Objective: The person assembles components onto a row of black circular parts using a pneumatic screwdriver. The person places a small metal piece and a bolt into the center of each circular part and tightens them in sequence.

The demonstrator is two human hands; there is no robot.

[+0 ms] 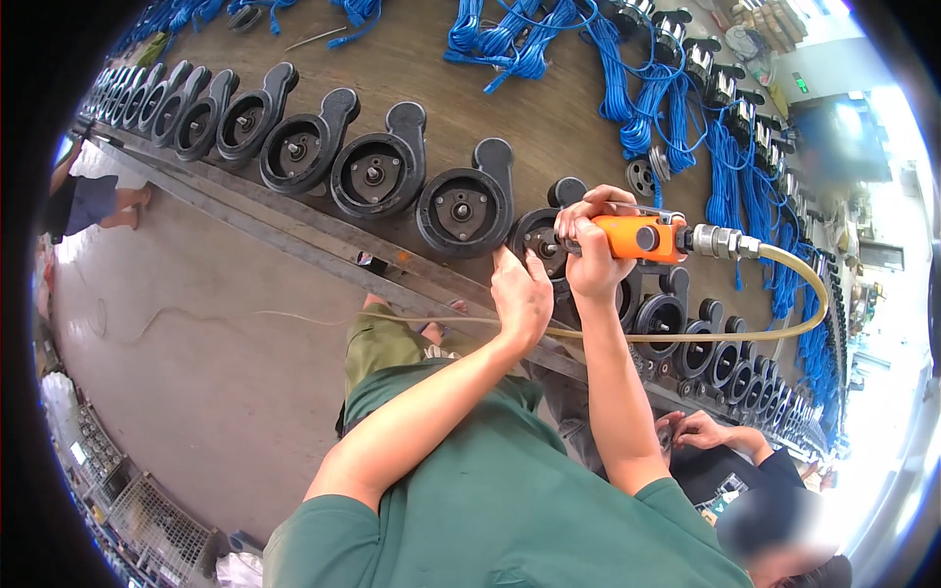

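My right hand (594, 257) is wrapped around an orange air-powered driver (632, 238), which lies level with its tip over the middle of a black round housing (526, 233). A metal coupling (720, 241) joins the driver to a yellowish air hose (818, 294), which loops back under my right forearm. Pressed to the near rim of that same housing is my left hand (522, 302), thumb and fingers closed on its edge. A metal shaft shows at the housing's centre. My right fingers partly hide the housing and the exact contact of the tool tip.
Similar black housings (465, 212) line the bench edge (323, 228) on both sides. Coiled blue cables (529, 44) lie across the brown benchtop (412, 59). At the lower right sits another person (774, 490) with hands at the bench. The hose trails across the floor (225, 372) at left.
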